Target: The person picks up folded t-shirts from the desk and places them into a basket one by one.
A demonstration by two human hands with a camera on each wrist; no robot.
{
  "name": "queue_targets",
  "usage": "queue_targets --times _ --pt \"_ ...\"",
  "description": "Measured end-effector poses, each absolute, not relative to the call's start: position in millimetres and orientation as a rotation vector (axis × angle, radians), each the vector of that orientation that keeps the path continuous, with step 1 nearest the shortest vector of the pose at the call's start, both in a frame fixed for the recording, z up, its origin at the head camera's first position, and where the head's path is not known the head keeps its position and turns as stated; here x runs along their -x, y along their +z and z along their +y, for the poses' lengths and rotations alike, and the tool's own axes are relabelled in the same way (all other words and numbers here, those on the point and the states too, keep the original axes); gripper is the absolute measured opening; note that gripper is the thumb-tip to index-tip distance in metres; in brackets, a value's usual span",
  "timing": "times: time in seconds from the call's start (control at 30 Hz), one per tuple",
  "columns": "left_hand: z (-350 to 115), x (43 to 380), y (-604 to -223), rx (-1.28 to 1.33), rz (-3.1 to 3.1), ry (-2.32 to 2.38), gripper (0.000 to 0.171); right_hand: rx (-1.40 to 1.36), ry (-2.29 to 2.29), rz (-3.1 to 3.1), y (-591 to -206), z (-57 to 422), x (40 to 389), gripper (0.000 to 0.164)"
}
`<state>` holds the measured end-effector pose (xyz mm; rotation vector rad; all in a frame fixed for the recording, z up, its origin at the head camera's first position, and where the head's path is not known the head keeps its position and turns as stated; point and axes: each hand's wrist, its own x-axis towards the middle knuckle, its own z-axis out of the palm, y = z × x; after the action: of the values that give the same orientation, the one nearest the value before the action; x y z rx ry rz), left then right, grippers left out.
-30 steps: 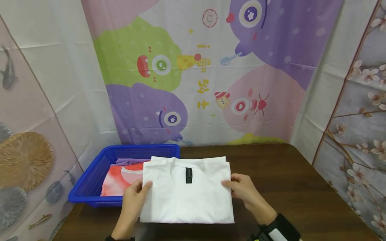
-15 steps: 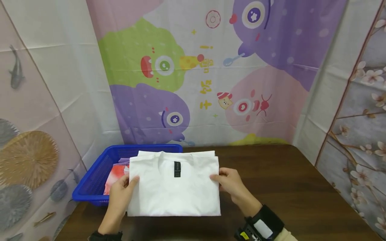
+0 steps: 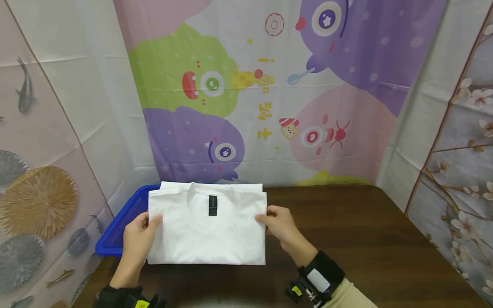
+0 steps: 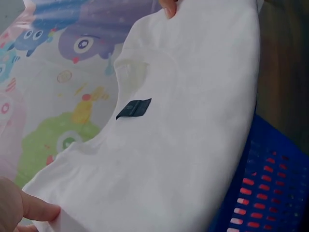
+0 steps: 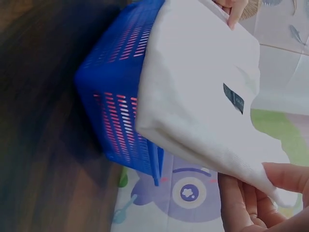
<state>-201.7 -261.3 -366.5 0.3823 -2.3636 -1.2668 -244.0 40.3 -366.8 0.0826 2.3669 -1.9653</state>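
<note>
A folded white T-shirt [image 3: 208, 235] with a black neck label [image 3: 212, 205] is held up between both hands. My left hand [image 3: 139, 239] pinches its left edge, thumb on the front. On the opposite edge my right hand [image 3: 283, 226] grips the cloth the same way, with fingers curled behind it, as the right wrist view shows. The shirt overlaps the blue plastic basket [image 3: 129, 216] in the head view and hides most of it. Through the basket's slots [image 5: 118, 116] in the right wrist view, red and white cloth shows.
The dark brown wooden table [image 3: 346, 244] stretches to the right of the basket. Behind it hangs a curtain [image 3: 265, 162] with cartoon monsters. Patterned cloth panels [image 3: 50, 128] close off the left side, and a flowered one [image 3: 458, 184] the right.
Both hands have carried the folded T-shirt leftward and slightly up, over the basket. The orange-red and purple clothes seen in the basket earlier are now hidden behind it in the head view.
</note>
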Motion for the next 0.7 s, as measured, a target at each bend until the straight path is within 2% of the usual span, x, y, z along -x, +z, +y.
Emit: queue_targets --times 0.43,0.7 --pt "-291 211 -357 -0.407 -2.267 -1.281 0.046 0.022 -2.033 2.347 -358 7 258 0.022" --pt "-305 219 -356 -0.379 -2.095 -1.305 0.042 0.138 -2.077 2.418 -358 -16 263 0.022"
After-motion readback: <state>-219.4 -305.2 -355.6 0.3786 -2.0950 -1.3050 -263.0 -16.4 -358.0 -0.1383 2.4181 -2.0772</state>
